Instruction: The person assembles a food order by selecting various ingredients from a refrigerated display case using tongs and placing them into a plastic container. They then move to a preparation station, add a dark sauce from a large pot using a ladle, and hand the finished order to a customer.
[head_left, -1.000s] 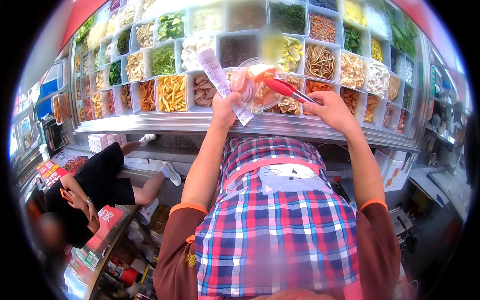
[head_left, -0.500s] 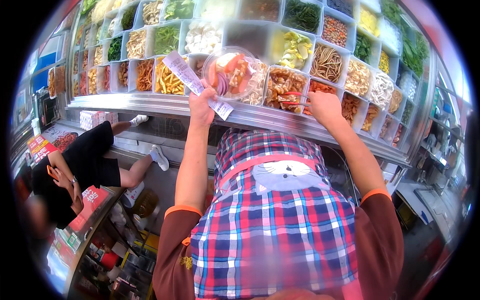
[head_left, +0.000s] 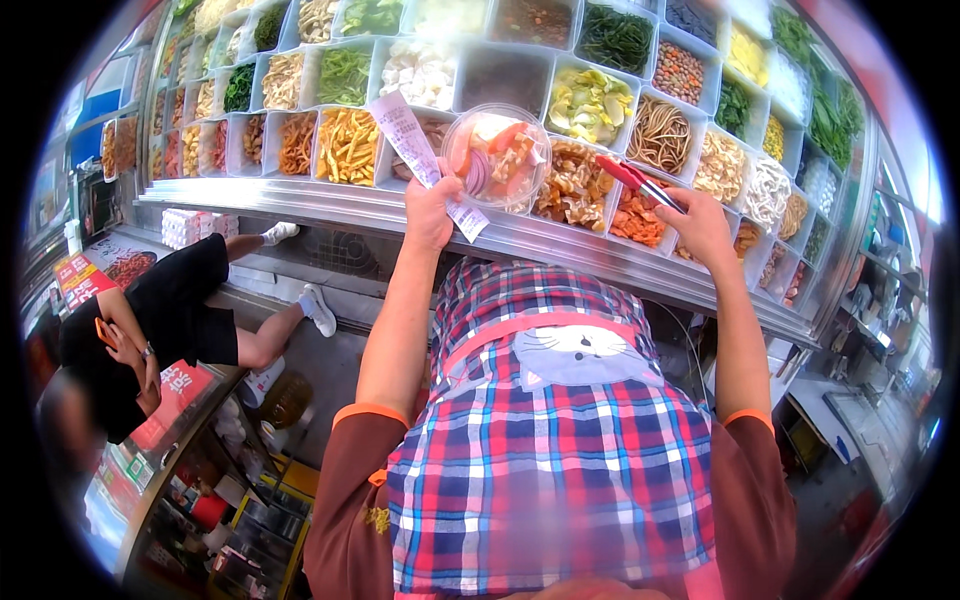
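My left hand (head_left: 432, 205) is raised in front of the display, gripping a clear round plastic container (head_left: 497, 155) with sliced food inside and a long paper slip (head_left: 418, 150) pinched against it. My right hand (head_left: 702, 226) holds red tongs (head_left: 638, 180), their tips pointing up-left over a tray of orange food (head_left: 640, 220). Container and tongs are a short gap apart. I wear a plaid apron (head_left: 550, 440).
A slanted rack of white trays (head_left: 330, 80) holds many kinds of vegetables, noodles and fried pieces, fronted by a steel ledge (head_left: 300, 200). At left a person in black (head_left: 150, 320) stands by a counter (head_left: 170, 450) with red packages.
The view has shifted so the rack sits higher and more to the right. My left hand with the container stays raised; the tongs have moved rightward, away from the container.
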